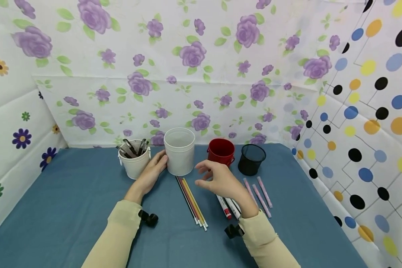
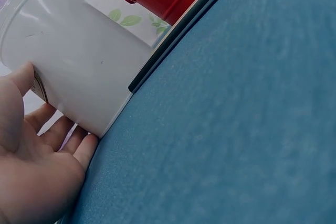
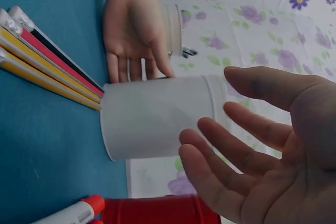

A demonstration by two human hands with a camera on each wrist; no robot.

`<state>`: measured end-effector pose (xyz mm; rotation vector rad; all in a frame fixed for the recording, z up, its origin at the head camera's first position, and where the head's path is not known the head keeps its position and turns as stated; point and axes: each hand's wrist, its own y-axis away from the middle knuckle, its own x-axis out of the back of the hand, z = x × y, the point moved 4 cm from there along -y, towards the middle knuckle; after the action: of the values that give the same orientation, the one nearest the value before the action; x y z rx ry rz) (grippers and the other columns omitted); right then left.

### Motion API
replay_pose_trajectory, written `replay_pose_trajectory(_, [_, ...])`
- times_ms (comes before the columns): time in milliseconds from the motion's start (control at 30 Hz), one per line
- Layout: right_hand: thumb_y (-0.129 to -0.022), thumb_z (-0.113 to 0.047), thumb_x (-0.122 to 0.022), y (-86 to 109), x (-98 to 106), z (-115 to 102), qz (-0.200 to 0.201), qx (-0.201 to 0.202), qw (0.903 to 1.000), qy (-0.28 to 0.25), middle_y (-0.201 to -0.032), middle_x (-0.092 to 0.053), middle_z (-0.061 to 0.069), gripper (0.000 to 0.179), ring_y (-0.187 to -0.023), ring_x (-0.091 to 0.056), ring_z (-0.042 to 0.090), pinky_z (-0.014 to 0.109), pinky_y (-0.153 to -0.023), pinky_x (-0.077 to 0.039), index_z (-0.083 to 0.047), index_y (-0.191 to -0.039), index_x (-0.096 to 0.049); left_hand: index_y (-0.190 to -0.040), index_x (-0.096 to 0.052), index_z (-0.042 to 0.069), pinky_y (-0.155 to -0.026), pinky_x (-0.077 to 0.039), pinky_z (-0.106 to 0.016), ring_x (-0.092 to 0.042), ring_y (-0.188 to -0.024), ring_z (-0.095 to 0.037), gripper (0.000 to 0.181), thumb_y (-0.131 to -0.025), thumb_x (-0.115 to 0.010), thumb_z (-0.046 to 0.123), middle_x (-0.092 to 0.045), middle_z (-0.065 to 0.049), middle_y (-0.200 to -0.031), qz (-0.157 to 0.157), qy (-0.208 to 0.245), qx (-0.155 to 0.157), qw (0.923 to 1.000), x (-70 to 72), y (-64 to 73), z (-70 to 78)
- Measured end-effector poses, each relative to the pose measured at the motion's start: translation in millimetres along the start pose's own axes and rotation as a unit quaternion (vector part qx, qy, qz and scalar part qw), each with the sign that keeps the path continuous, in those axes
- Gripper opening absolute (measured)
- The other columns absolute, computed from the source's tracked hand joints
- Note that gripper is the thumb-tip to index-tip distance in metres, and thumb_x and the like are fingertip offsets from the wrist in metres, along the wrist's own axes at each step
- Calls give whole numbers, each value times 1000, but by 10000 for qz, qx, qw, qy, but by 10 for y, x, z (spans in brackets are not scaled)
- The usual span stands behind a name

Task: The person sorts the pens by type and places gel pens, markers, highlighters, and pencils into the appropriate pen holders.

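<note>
A tall white cup (image 1: 179, 154) stands upright at the back of the table. My left hand (image 1: 151, 175) touches its left side, thumb and fingertips against the wall, as the left wrist view also shows on the cup (image 2: 79, 51). To the right of the cup my right hand (image 1: 221, 179) hovers, fingers apart and holding nothing. Just in front of the cup lie several pencils (image 1: 191, 203), black, red and yellow, with their far ends near its base. In the right wrist view, my right hand (image 3: 273, 145) has its fingers spread near the cup's rim.
A white bucket (image 1: 135, 166) with pens in it stands at left. A red bucket (image 1: 221, 149) and a black mesh cup (image 1: 251, 160) stand at right. Markers (image 1: 225, 208) and pink pens (image 1: 262, 201) lie before them. Patterned cloth walls surround the blue table (image 1: 70, 208).
</note>
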<state>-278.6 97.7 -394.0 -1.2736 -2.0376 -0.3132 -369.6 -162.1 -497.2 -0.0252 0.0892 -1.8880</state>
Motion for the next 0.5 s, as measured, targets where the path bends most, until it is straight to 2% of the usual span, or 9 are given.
replay_pose_trajectory(167, [-96,-16,-82,-43,-166,-42,-401,-79,9981,467,-117,-74,12,36,-97,-74,26,36,-81,-65,-10,-130,-71,-170,-12,3,-135,-18,-45,-15,-163,-32,70,-117,-40,39,-15,-19,-176,4,0,13,10000,9,-1,12])
replay_pose_trajectory(300, [-96,-16,-82,-100,-326,-24,-702,-158,9938,847,-113,-75,14,34,-91,-72,22,31,-75,-64,-7,-127,-73,-170,-11,4,-135,-17,-45,-14,-164,-32,71,-117,-40,40,-14,-19,-176,-15,-8,21,10000,17,4,17])
replay_pose_trajectory(500, [-95,-15,-82,-140,-525,38,-979,-350,9876,1176,-96,-76,9,31,-75,-67,12,23,-64,-58,-4,-123,-75,-170,-12,4,-135,-16,-45,-14,-164,-32,69,-117,-40,38,-14,-18,-176,-50,48,48,10000,-4,-8,-11])
